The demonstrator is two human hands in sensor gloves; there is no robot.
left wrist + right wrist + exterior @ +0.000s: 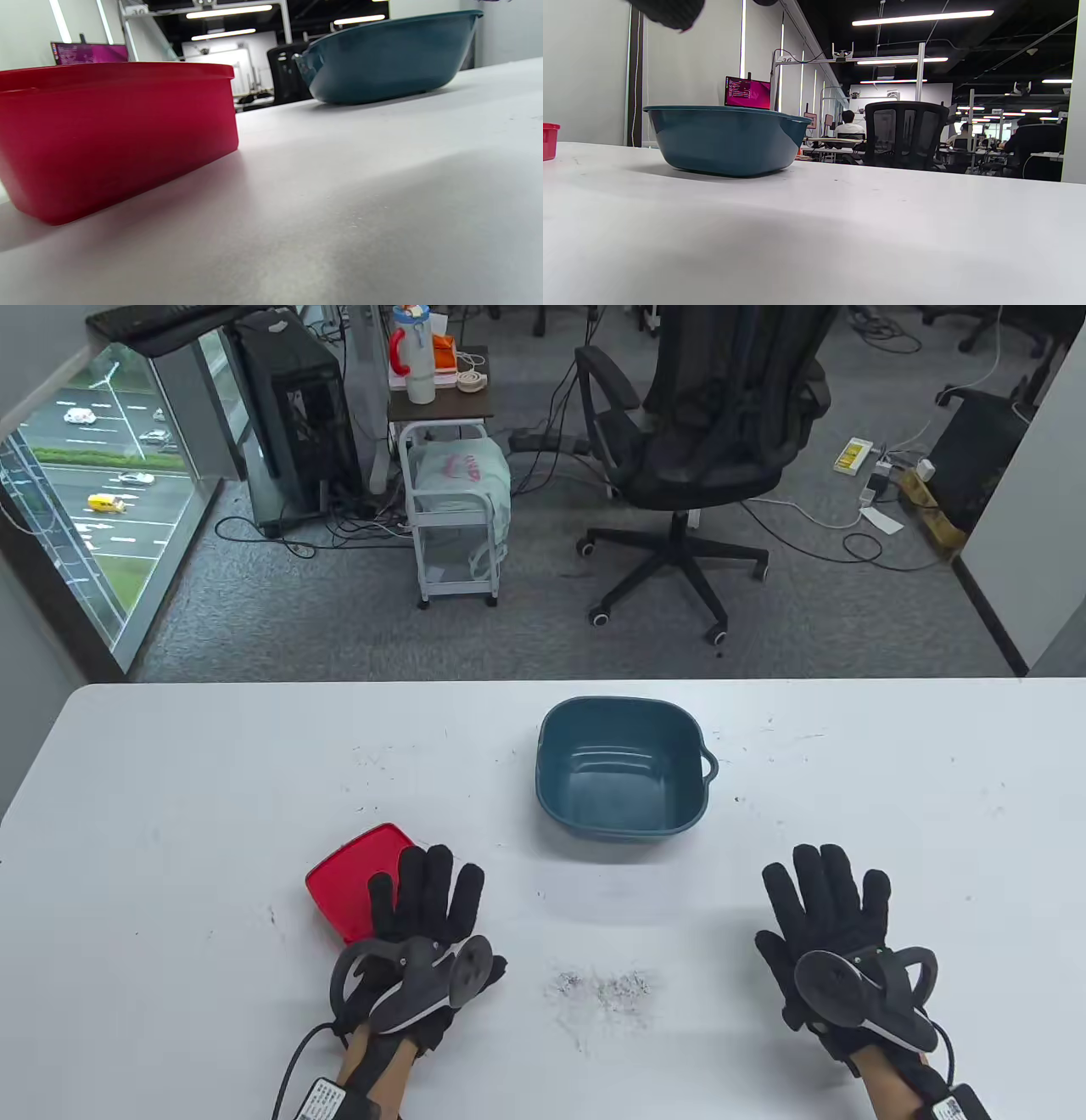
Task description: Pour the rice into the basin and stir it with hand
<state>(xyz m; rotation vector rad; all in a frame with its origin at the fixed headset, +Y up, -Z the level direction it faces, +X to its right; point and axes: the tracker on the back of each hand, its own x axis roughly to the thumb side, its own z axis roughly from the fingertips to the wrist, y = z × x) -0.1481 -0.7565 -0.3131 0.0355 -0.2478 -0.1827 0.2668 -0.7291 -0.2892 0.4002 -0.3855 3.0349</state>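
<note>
Bright, even overhead light; soft shadows; wrist views blurred near lens.

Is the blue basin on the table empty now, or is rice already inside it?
Empty. In the table view the basin shows only its bare blue bottom, with no rice in it.

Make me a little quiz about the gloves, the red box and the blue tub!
1. True or false: the blue basin already holds a heap of rice.
2. Which hand is nearer the red box: A) left hand B) right hand?
3. Fill in: both hands have their fingers ____.

Key: 1 false, the basin looks empty. 2 A, its fingers lie over the box's near edge. 3 straight, spread flat over the white table.
</note>
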